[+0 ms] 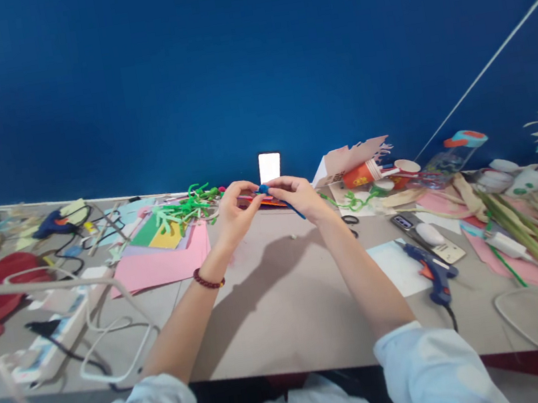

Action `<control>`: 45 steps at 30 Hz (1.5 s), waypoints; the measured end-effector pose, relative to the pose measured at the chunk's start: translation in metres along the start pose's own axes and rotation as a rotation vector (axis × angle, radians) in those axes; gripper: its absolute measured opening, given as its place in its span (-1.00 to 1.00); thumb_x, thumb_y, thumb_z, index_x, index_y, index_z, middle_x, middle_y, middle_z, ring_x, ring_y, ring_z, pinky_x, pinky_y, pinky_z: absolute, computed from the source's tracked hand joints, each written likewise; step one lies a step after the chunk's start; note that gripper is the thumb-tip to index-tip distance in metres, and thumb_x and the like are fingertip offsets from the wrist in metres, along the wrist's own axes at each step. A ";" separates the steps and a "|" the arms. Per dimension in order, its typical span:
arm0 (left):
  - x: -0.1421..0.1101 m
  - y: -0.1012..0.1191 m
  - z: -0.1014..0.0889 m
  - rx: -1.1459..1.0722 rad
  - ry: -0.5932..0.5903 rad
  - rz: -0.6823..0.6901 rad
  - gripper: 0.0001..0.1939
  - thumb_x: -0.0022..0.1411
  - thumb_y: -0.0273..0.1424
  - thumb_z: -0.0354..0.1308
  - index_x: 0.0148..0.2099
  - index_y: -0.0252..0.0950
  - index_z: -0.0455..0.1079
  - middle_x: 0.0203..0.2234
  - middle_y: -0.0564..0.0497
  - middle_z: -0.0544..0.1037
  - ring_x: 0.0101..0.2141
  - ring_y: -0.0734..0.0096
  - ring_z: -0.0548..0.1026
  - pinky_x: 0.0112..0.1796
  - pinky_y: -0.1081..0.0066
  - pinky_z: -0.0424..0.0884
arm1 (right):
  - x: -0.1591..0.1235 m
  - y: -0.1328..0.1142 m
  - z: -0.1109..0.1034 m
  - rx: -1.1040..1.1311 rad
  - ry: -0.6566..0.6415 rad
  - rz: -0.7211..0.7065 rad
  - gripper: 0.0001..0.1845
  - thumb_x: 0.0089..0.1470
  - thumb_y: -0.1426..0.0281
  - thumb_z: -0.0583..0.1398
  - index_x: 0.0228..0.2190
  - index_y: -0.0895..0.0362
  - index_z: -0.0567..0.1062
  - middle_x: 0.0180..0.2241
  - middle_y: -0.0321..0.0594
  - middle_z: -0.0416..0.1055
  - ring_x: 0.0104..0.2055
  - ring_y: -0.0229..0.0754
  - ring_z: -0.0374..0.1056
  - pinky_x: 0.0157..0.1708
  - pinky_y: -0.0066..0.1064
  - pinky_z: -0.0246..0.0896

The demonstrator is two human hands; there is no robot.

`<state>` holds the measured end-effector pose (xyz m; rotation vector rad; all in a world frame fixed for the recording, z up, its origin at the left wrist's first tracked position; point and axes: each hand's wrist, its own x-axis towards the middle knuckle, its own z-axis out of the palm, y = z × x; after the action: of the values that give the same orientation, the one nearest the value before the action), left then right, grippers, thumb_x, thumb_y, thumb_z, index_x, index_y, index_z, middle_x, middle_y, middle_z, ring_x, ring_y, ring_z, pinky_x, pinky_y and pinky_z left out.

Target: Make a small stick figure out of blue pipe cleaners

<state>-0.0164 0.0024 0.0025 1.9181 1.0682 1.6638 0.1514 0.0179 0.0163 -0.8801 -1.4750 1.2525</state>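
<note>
Both my hands are raised over the back of the table and meet at a small blue pipe cleaner (pixel 264 189), bunched or coiled between the fingertips. A straight blue end of it runs down under my right palm. My left hand (pixel 237 207) pinches the bunch from the left with thumb and forefinger. From the other side, my right hand (pixel 298 196) grips it in the same way. Just behind the fingers stands a phone (pixel 270 166) with a bright white screen. Orange and purple material (pixel 273 202) lies partly hidden below the hands.
Green pipe cleaners (pixel 189 207) and pink sheets (pixel 157 266) lie left, beyond a power strip (pixel 66 329) with loose cables. On the right are scissors (pixel 351 220), a blue glue gun (pixel 431 269), another phone (pixel 450 247), an orange paper cup (pixel 362 175) and dried husks (pixel 531 230).
</note>
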 end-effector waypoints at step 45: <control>0.007 -0.008 -0.009 -0.270 -0.076 -0.157 -0.75 -0.05 -0.29 0.34 -0.32 -0.34 0.50 -0.36 -0.09 0.61 -0.35 0.35 0.57 -0.29 0.38 0.53 | -0.011 -0.019 0.000 -0.406 0.062 -0.267 -0.84 -0.04 0.30 0.25 -0.38 0.10 0.58 -0.30 -0.19 0.55 -0.22 -0.11 0.44 -0.16 -0.26 0.29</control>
<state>-0.0274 0.0107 0.0036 1.6673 0.8900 1.5481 0.1550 0.0040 0.0323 -0.9348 -1.7631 0.7356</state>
